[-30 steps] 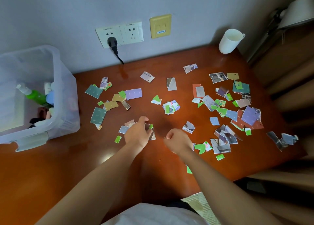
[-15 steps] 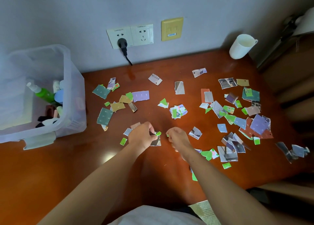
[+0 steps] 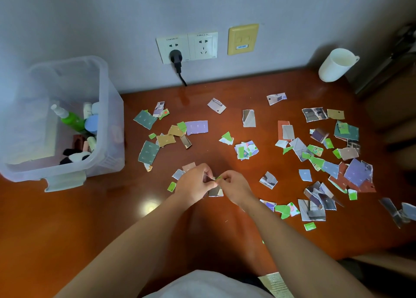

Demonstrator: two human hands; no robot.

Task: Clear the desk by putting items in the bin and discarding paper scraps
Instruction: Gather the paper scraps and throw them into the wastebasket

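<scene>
Pinching the green scrap [image 3: 218,178] jointly are left hand [image 3: 195,184] and right hand [image 3: 236,185].

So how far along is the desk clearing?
Done: a green bottle and other small items sit in the clear bin. In hand: the left hand and right hand pinch one green scrap. Left: many paper scraps lie scattered across the desk, and a white cup stands at its far corner.

Probably a home bedroom or dorm: a glossy reddish-brown wooden table [image 3: 67,230] against a plain grey wall [image 3: 112,16], 2 white wall sockets [image 3: 186,46], 1 holding a black plug [image 3: 175,58], a white mug [image 3: 333,67], a clear plastic bin [image 3: 108,108] of toiletries [image 3: 72,119].
</scene>
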